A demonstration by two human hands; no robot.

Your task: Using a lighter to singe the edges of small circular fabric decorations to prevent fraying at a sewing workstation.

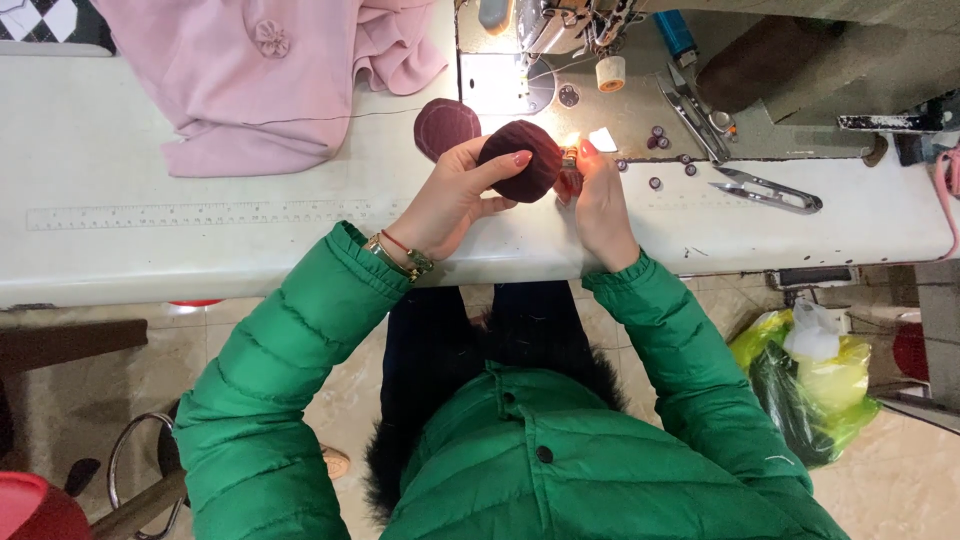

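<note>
Up close, left hand (450, 195) gripping round maroon fabric puff (522, 158) (soft), right hand (600, 195) pinching its edge

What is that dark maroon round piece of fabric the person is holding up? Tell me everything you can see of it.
The dark maroon round fabric piece looks like soft, matte cloth, gathered into a plump disc. It is held just above the white table's front part, tilted toward the camera. The left hand grips it from the left, thumb across its front; the right hand works at its right edge, where a small flame-like glow shows. A second, flatter maroon disc lies on the table just behind it.
</note>
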